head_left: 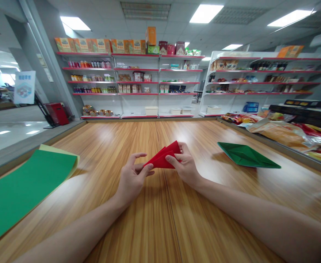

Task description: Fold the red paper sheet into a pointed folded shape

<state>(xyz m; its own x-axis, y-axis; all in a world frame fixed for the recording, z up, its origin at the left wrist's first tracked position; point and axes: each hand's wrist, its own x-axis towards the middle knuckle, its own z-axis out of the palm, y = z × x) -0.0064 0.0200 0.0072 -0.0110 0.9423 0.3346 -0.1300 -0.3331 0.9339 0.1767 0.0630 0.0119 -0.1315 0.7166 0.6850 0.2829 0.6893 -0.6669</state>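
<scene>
A piece of folded red paper (161, 157), layered and tapering to a point on the left, is held just above the wooden table (149, 219). My left hand (134, 173) pinches its narrow left tip between thumb and fingers, with the index finger raised. At the wide right end, my right hand (186, 164) grips the layers, thumb in front and fingers mostly hidden behind. To the right lies a folded green paper piece (248, 155), flat and pointed at both ends. Green sheets (31, 182) with a yellowish sheet beneath lie on the left.
Packaged snacks (283, 133) and black boxes (302, 115) are beyond the table's right edge. Shelves (138, 69) stocked with goods stand behind the table. A red box (56, 113) and a sign (25, 87) stand on the floor at left.
</scene>
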